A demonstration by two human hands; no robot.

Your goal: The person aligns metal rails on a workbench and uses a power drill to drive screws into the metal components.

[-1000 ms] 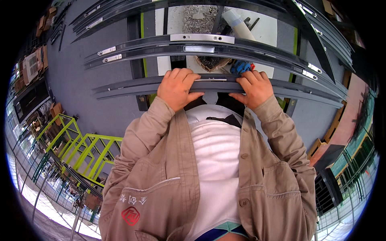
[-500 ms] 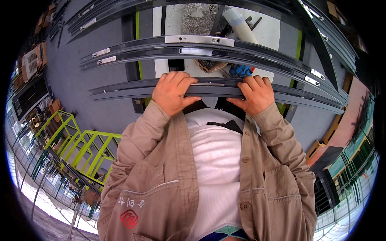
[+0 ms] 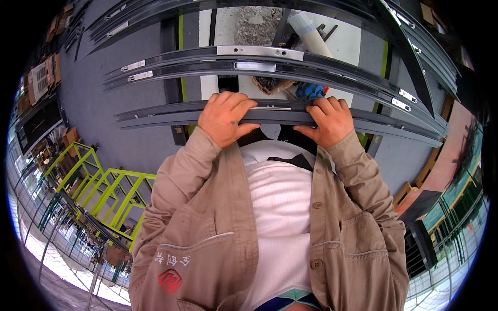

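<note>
Dark metal rail [image 3: 171, 112] lies nearest across the table; my left hand [image 3: 224, 116] and right hand [image 3: 328, 120] clench its edge, fingers curled over, apparently steadying it

We have the nearest rail [image 3: 280, 111] lying crosswise before us, left hand [image 3: 224, 116] and right hand [image 3: 327, 120] on it, apart. Beyond it lie two more rails [image 3: 207, 65] side by side. The railing [image 3: 98, 181] stands to our left.
</note>
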